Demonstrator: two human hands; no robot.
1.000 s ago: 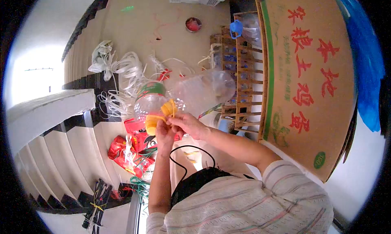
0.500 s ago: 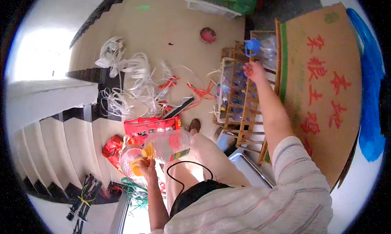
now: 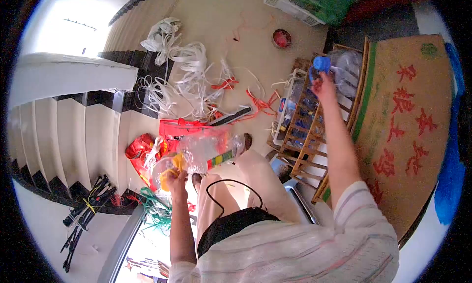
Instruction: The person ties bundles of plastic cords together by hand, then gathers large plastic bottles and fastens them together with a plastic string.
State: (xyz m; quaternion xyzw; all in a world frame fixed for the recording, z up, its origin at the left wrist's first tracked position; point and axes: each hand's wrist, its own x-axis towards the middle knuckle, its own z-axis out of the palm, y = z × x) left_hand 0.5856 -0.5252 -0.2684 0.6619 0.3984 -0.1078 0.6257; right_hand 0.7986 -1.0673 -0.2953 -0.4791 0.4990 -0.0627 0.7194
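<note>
My left hand (image 3: pixel 174 179) is closed around the yellow handles (image 3: pixel 178 161) of clear plastic bottles (image 3: pixel 201 147), which hang low in front of my legs. One bottle has a green and red label. My right hand (image 3: pixel 323 86) is stretched out to the right, at the blue cap and handle (image 3: pixel 322 64) of a large clear bottle (image 3: pixel 347 71). That bottle lies on a wooden rack (image 3: pixel 307 140) beside the cardboard box. The fingers of my right hand look bent at the blue handle, and their grip is too blurred to make out.
White straps (image 3: pixel 189 61) and red string (image 3: pixel 260 102) lie on the floor. Red bags (image 3: pixel 142 152) are near the stairs (image 3: pixel 73 135). A round tin (image 3: pixel 281 38) and a white basket (image 3: pixel 295 10) are farther off. A large cardboard box (image 3: pixel 393 86) stands at right.
My right hand has left the yellow handles and reached out right to the blue handle. My left hand has carried the bottles lower. The view has shifted.
</note>
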